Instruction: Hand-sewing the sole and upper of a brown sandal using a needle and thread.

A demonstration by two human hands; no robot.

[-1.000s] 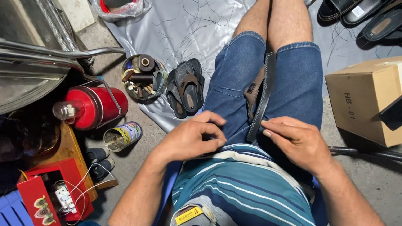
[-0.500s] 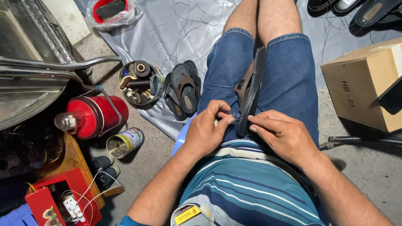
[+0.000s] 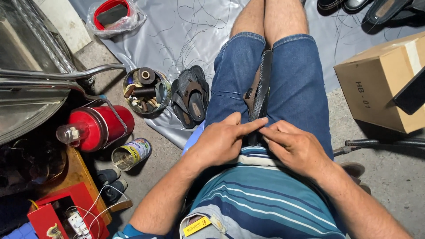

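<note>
We sit on the floor (image 3: 389, 177) and look down at our lap. A dark sandal (image 3: 261, 84) lies along the gap between our two legs in blue shorts (image 3: 296, 84), with its sole edge up and its near end by our belly. Our left hand (image 3: 221, 141) rests on the left leg, with its first finger stretched out flat to the sandal's near end. Our right hand (image 3: 294, 146) sits on the other side, its fingers bent and pressed together at the same end of the sandal, and the fingertips of both hands almost meet there. We cannot tell if they pinch a thread or a needle, as it is too small to see. A grey sheet (image 3: 190, 31) covers the far part of the floor, with loose threads on it. At the sheet's near left edge lies a pair of dark sandals (image 3: 190, 97), and just beside them stands a round tin (image 3: 144, 90) full of spools and tools. A red flask (image 3: 99, 126) and a small can (image 3: 130, 153) lie near it. A cardboard box (image 3: 380, 84) stands at the right.
</note>
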